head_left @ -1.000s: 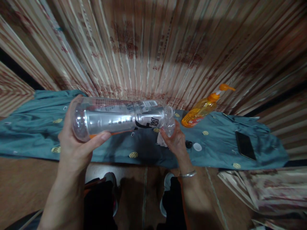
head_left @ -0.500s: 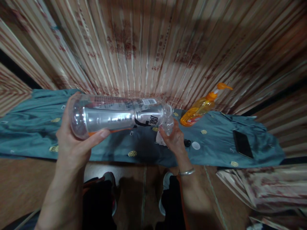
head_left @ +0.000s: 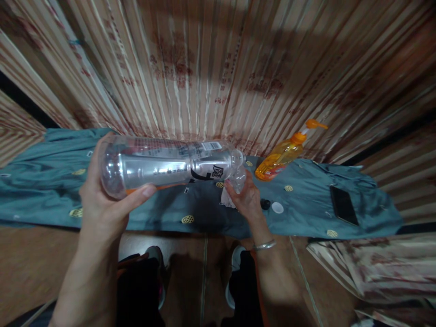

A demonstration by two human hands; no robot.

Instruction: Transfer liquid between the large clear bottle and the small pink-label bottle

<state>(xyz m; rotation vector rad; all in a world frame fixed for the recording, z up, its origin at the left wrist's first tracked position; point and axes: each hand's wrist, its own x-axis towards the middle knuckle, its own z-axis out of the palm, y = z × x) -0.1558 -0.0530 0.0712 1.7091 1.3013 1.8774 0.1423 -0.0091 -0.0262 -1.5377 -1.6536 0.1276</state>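
Note:
A large clear plastic bottle (head_left: 160,163) with a silver label lies sideways in the air above the cloth. My left hand (head_left: 105,195) is wrapped round its base end, the thumb along the lower side. Near the neck end, my right hand (head_left: 247,197) is closed on a small clear plastic piece (head_left: 238,179), which touches or nearly touches the bottle's neck. A whitish crumpled piece (head_left: 227,199) shows beside my right fingers. Right of that hand are a small black object (head_left: 265,204) and a white round cap (head_left: 277,207) on the cloth.
An orange pump bottle (head_left: 277,159) stands at the back of the teal cloth (head_left: 204,222). A black phone (head_left: 344,205) lies at the right. Behind hangs a patterned curtain (head_left: 204,68); bundled fabric (head_left: 381,268) is at the lower right.
Hardly anything differs. The view has shifted slightly, and both hands keep their hold, with the bottle in nearly the same place.

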